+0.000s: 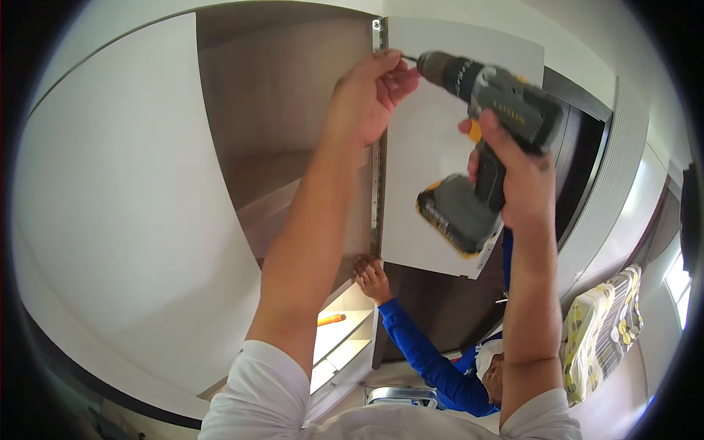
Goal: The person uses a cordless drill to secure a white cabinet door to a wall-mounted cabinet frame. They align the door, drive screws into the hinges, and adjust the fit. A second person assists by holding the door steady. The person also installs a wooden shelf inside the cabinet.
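- Right now, the drill [506, 95] is up high, in front of the white panel [414, 147], its long body lying nearly sideways, nose to the left and a little up.
- The right grip [526, 176] is wrapped round its handle, nearer the back end.
- The thin bit [410, 58] points at the left grip [372, 95] — finger and thumb are by its tip, but I cannot tell if they pinch anything.
- Close to the left grip runs a metal strip [375, 176], beside the brown cupboard [286, 88].
- Lower down, a helper's hand [372, 279] touches the cupboard; a patterned pad [590, 334] is off right.
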A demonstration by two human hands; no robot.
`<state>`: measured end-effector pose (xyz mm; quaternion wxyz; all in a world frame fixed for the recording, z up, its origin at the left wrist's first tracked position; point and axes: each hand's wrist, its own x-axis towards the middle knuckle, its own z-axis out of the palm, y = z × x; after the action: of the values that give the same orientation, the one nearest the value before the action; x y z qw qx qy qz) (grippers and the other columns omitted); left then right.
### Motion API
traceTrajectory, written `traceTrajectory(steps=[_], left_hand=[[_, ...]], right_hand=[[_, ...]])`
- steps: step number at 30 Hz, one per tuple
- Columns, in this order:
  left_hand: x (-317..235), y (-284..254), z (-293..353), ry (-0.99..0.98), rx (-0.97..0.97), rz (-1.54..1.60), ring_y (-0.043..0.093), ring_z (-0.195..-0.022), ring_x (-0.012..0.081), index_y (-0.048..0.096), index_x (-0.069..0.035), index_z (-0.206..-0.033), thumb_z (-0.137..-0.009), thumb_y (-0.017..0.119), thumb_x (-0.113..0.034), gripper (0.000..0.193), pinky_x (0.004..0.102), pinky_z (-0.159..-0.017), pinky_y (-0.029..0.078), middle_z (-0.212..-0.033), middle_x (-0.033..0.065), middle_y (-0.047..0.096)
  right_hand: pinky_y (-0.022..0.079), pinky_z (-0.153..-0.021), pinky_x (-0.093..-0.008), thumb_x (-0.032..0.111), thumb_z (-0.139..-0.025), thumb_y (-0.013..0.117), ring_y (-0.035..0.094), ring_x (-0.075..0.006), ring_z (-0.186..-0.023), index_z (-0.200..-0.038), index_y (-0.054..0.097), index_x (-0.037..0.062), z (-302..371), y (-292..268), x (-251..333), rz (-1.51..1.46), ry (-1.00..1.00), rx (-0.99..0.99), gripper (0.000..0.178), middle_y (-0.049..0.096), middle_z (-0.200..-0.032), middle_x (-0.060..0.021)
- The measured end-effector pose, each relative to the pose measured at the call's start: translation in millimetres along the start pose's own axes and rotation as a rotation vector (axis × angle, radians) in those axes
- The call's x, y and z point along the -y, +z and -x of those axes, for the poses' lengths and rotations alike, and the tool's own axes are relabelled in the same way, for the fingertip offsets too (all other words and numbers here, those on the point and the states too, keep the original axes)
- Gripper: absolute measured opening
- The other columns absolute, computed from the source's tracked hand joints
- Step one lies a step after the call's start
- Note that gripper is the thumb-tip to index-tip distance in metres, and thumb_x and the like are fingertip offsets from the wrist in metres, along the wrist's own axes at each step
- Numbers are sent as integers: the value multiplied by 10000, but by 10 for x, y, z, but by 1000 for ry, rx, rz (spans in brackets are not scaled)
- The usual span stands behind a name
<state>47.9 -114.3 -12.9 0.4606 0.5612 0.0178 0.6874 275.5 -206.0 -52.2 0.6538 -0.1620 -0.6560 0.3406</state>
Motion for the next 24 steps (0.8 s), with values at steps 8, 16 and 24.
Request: traceTrajectory(steps=[8,16,24], left_hand=[[-473,87,-343,27,117,-403,720,-848,229,656,-13,-990,-1004,604,-89,93,322,-783,601,-875,91,698],[-580,-2,-490,100,180,-454,705,-813,198,648,-16,-978,-971,633,-60,46,300,-741,602,-877,93,689],[-443,-160,-356,106,-35,-509,691,-758,221,631,-12,-925,-927,623,-25,15,315,-703,604,-840,112,672]], right_hand=[[520,-559,-240,397,-903,789,611,-76,-637,-1114,715,34,-438,-98,404,285,-47,36,427,755,-986,-81],[565,-459,-247,375,-909,794,647,-98,-550,-1129,617,-13,-412,27,585,202,-94,26,481,710,-864,-109],[561,-468,-259,367,-902,803,647,-105,-554,-1119,625,-7,-351,64,576,213,-31,3,468,704,-844,-108]])
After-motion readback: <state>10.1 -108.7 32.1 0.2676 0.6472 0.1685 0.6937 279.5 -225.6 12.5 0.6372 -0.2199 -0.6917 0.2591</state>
